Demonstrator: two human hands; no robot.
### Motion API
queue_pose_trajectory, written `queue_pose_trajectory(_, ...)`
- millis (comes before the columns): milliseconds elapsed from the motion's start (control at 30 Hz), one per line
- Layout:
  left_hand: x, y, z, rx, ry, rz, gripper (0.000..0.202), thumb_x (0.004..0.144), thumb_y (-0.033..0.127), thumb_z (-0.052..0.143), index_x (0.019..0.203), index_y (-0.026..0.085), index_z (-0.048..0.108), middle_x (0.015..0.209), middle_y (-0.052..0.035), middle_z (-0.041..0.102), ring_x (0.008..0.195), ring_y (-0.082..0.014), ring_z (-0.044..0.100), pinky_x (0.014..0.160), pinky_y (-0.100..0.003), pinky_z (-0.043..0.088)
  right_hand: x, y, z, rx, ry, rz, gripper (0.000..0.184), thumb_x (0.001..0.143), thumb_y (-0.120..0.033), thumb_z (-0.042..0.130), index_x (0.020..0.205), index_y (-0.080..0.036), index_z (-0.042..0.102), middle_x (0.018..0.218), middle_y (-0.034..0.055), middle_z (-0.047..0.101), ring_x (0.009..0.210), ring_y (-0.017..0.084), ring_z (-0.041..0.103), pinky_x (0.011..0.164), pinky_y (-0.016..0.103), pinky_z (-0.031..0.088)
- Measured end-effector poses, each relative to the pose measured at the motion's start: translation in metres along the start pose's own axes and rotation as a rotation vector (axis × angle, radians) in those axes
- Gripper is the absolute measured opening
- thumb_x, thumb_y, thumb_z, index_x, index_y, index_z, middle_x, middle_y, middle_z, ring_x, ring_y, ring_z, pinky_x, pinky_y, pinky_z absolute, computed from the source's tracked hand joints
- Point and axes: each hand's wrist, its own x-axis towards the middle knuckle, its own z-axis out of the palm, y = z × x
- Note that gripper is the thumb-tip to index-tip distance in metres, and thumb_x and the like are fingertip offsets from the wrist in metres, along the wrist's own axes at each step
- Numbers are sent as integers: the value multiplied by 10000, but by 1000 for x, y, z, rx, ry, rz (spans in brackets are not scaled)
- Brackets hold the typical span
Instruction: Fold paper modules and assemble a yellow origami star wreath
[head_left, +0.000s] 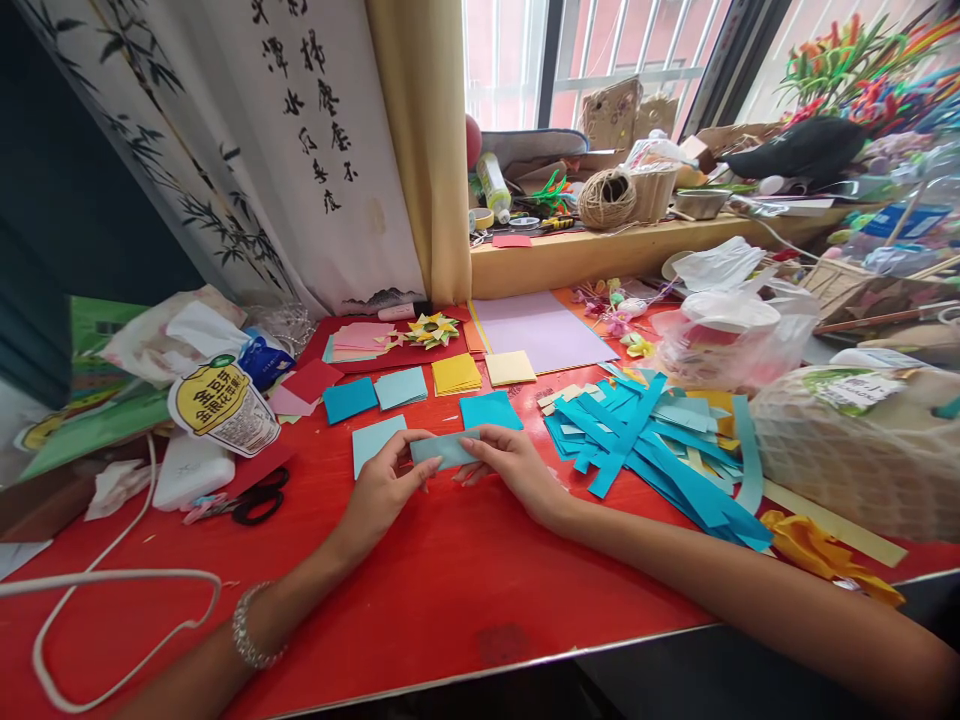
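Observation:
Both hands hold one small light-blue folded paper just above the red table. My left hand pinches its left end between thumb and fingers. My right hand pinches its right end, fingers curled over it. A light-blue square lies just behind the left hand, a darker blue square behind the right. A heap of blue paper strips lies to the right of the right hand.
Stacks of coloured paper squares, a lilac sheet and a folded paper flower lie farther back. Black scissors, a white cable and packets lie left. Plastic bags and a basket crowd the right; the windowsill holds twine.

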Motion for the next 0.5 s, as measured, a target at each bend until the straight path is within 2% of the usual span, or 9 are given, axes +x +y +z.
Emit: queue_pose_trajectory(500,0,-1,-1,-12,-9,-15,266,775,367,598,962,197,518,707,39,532,629,-94,502,594,-202,414,-1,0,0,-13,-17,-7,202,806,-348,547,806,-152,601,730,-2,623,623,113,624,611,234,508)
